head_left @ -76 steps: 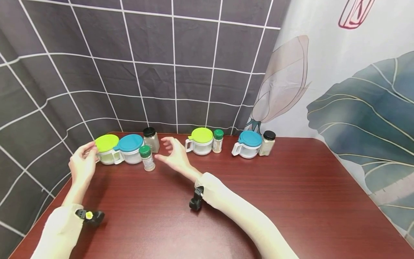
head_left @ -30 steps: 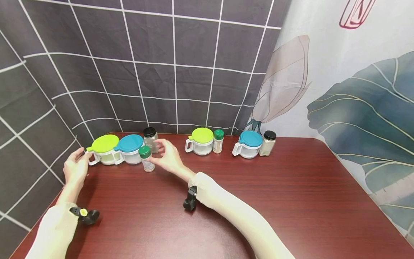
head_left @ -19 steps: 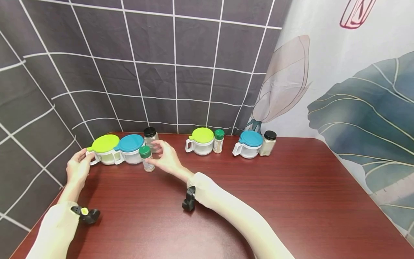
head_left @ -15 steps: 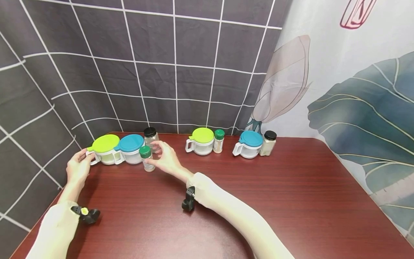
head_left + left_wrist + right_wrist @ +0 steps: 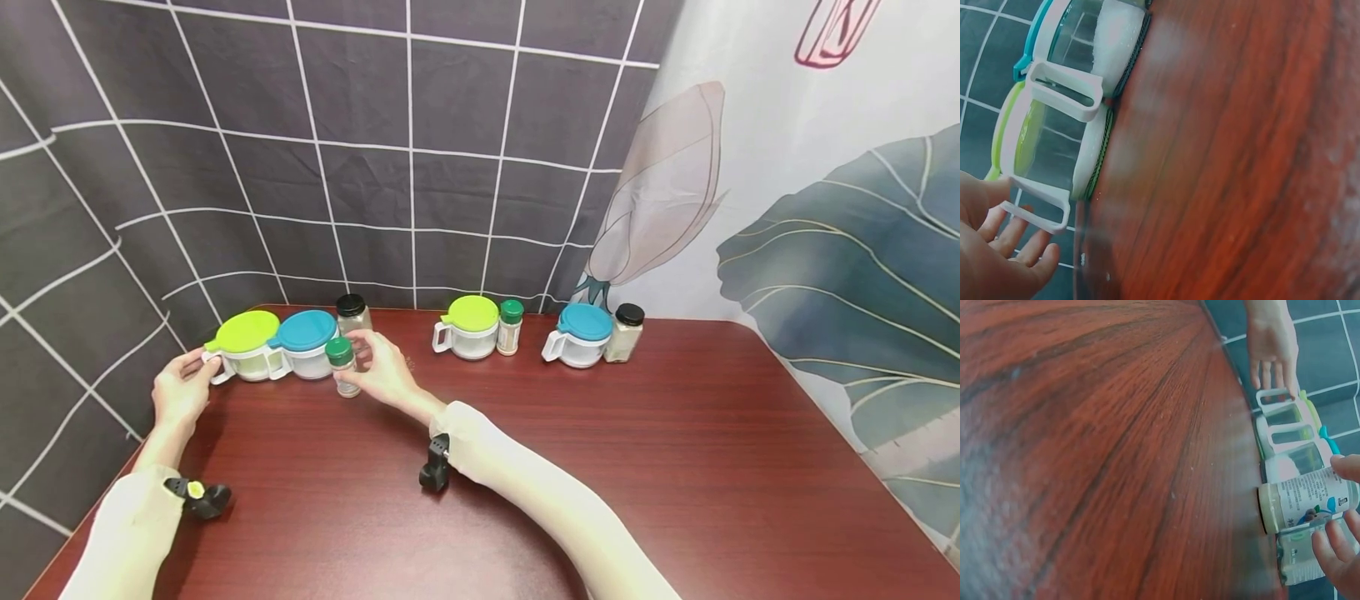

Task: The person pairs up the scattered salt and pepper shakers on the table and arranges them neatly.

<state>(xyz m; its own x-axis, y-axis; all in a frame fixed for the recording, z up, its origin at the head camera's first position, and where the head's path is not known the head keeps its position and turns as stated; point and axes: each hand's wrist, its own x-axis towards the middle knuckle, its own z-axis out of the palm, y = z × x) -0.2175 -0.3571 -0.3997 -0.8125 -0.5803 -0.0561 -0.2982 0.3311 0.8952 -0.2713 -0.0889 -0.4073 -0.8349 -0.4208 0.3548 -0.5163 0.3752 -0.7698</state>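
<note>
The left green-capped jar [image 5: 341, 363] stands upright on the surface [image 5: 480, 533], nearer than the black-capped jar [image 5: 351, 308] beside it. The right hand's [image 5: 386, 372] fingers bracket it; whether they grip, I cannot tell. The left hand's [image 5: 180, 393] fingers pinch the handle [image 5: 1044, 190] of the leftmost green-lidded pot [image 5: 243, 337]. The step looks like taking hold of both; next calls for a firm, even grip.

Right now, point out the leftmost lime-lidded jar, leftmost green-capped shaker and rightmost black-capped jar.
Leftmost lime-lidded jar [image 5: 247, 338], head view, its lid.
Leftmost green-capped shaker [image 5: 1310, 497], right wrist view, its label.
Rightmost black-capped jar [image 5: 623, 341], head view, its body.
</note>
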